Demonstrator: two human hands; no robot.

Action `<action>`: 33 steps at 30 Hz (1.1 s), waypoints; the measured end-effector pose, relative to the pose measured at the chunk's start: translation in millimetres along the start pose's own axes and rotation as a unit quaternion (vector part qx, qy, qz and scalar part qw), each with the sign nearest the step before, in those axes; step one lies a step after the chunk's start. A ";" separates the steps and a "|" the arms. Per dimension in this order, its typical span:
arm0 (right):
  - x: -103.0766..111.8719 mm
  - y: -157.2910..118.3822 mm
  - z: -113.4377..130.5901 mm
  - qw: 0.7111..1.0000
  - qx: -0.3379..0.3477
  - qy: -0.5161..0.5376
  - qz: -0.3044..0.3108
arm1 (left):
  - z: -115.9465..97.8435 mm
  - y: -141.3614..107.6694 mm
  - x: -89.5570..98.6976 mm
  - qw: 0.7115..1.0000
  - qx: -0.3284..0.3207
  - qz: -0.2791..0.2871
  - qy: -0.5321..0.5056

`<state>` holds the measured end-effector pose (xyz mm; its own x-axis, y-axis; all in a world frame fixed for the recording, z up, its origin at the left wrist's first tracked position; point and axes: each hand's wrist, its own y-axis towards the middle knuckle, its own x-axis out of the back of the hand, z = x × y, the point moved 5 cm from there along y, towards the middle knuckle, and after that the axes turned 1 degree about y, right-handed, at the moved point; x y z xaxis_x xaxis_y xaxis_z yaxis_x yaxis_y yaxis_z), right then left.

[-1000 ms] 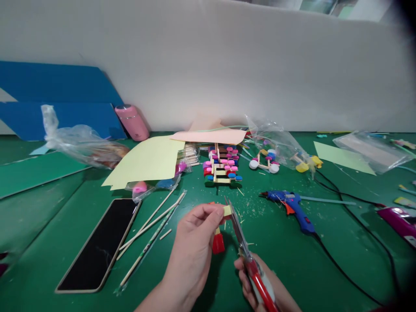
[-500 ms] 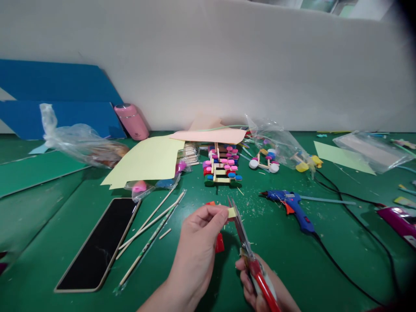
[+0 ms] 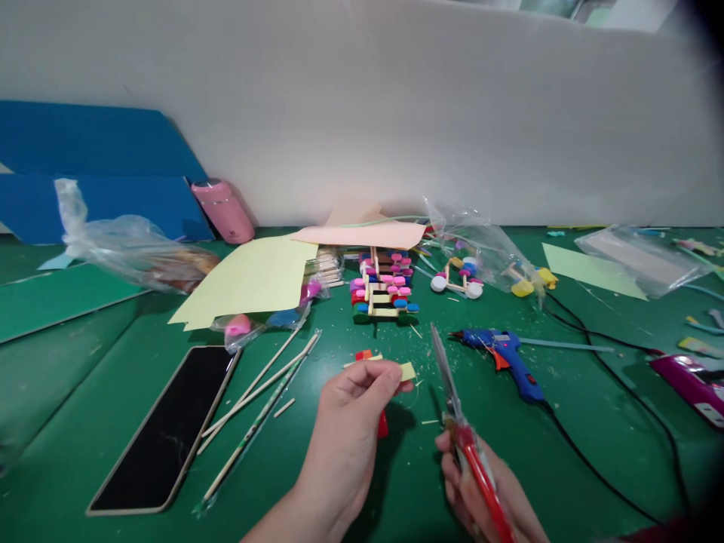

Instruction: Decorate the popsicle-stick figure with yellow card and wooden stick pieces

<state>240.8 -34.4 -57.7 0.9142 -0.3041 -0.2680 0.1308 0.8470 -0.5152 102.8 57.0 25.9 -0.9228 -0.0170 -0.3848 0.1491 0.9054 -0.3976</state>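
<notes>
Between thumb and fingers, my left hand (image 3: pixel 354 422) pinches a small piece of pale yellow paper (image 3: pixel 408 371). My right hand (image 3: pixel 486 483) grips red-handled scissors (image 3: pixel 467 445), their blades pointing up and away, close together and apart from the paper. Under my left hand lies a red object (image 3: pixel 383 424), mostly hidden. A thin pale sliver (image 3: pixel 430 422) rests on the table between the hands. Beyond them stands a row of small wheeled frames (image 3: pixel 381 290) made of sticks and coloured discs.
A blue glue gun (image 3: pixel 506 354) with a black cord lies to the right. On the left are a phone (image 3: pixel 164 434), wooden sticks (image 3: pixel 254 392) and a large yellow sheet (image 3: pixel 249 283). Another wheeled frame (image 3: pixel 457 279) sits near a clear plastic bag (image 3: pixel 480 241).
The scissors have moved right, away from the paper, and their blades have come together. A thin sliver now lies on the table between the hands. My left hand keeps its pinch.
</notes>
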 end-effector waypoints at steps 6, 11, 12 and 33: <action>49.5 -2.5 39.0 0.875 0.144 -0.446 -0.118 | 4.0 -2.2 6.3 0.999 0.040 -0.007 -0.003; 68.7 -4.6 42.9 0.742 0.184 -0.626 -0.151 | 9.1 -7.3 9.0 0.998 0.052 0.013 0.037; 68.5 -7.1 45.6 0.727 0.199 -0.641 -0.148 | 10.6 -8.7 9.6 0.997 0.052 0.020 0.047; 120.1 71.0 108.9 0.712 0.107 -0.636 -0.278 | 39.0 -29.5 42.9 0.993 0.111 0.028 -0.001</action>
<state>401.6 36.6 -37.8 0.2877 -0.0929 0.9532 0.5384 0.8388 -0.0807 72.6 13.0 -11.4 -0.9106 0.0296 -0.4121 0.2746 0.7888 -0.5499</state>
